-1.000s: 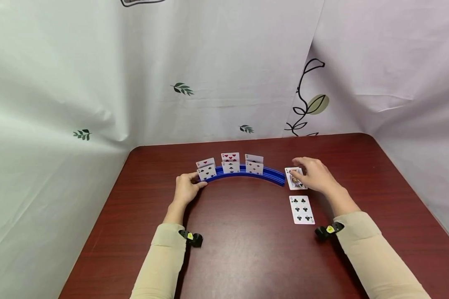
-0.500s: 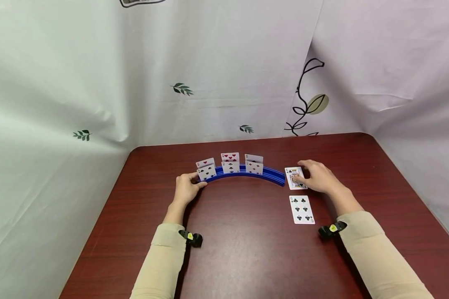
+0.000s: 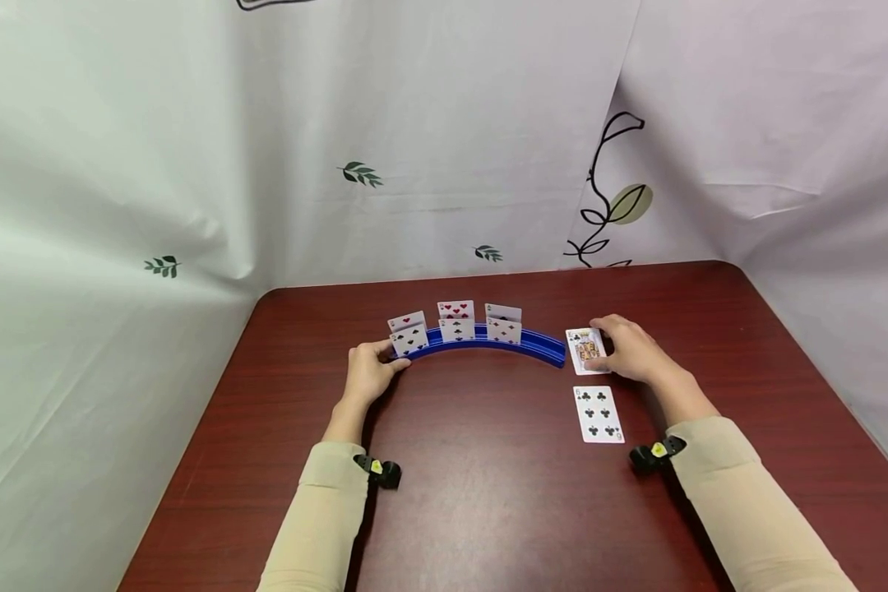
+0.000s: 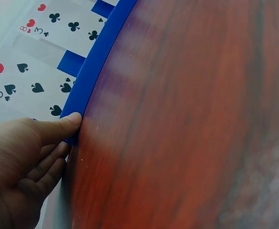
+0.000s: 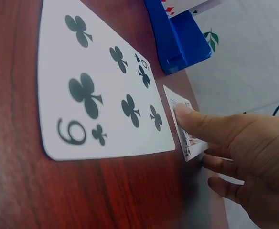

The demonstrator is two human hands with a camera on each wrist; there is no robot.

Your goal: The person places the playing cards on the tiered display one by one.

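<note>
In the head view my left hand (image 3: 368,374) grips the left end of a curved blue card holder (image 3: 540,349), thumb on its front edge and fingers behind. Upright in it, a five of spades (image 4: 34,86) stands before a heart card, and a three of clubs (image 3: 456,330) before another heart card. Farther right, a diamond card (image 3: 503,331) stands before a black-suited one. My right hand (image 3: 632,352) pinches a face card of clubs (image 3: 583,345) beside the holder's right end, thumb on its face and fingers at its far edge. A six of clubs (image 5: 101,95) lies face up nearer me.
The dark red wooden table (image 3: 488,477) has rounded far corners. White curtains (image 3: 444,123) with leaf prints hang behind it and along both sides. Cameras are strapped to both wrists, below tan sleeves (image 3: 733,493).
My right hand has shifted slightly right, its thumb sliding from the middle of the face card towards the lower right edge. The left hand and the holder keep their place.
</note>
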